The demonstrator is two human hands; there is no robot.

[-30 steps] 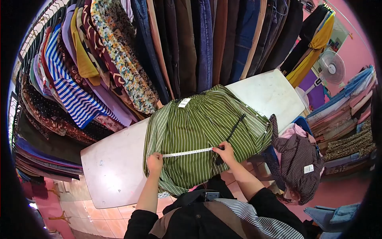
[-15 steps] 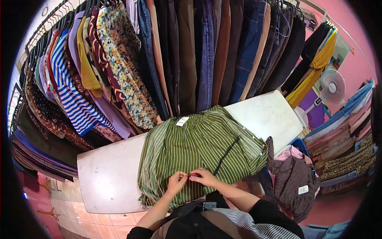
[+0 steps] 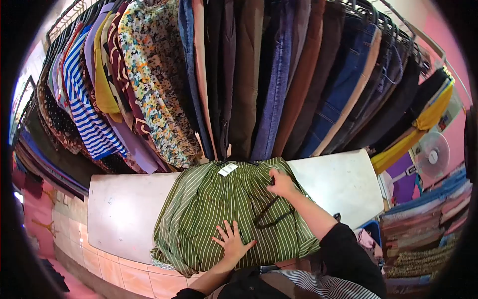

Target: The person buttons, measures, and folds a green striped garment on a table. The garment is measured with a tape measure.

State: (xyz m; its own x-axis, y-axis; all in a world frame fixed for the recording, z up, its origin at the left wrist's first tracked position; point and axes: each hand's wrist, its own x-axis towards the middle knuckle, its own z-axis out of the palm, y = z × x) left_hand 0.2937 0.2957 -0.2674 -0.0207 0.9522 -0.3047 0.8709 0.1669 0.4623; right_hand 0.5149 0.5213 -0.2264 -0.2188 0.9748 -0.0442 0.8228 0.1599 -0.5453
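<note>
A green skirt-like garment with pale stripes lies spread over the white board, its gathered waist at the far side. A white tag sits near that waist. My left hand rests flat on the lower middle of the cloth, fingers spread. Higher up on the right, my right hand is closed, with a dark bit showing at its fingers. That looks like part of the black strap, which lies looped on the cloth just below, though the link is partly hidden by the hand.
The white board extends on both sides of the garment. Behind it hang patterned tops and trousers on a rail. At the right are a fan, a blue basket with clothes and stacked garments.
My hands were together at the garment's lower middle; now they are apart. My left hand has opened flat, my right has moved up and away. The strap now forms a loop. The view has shifted.
</note>
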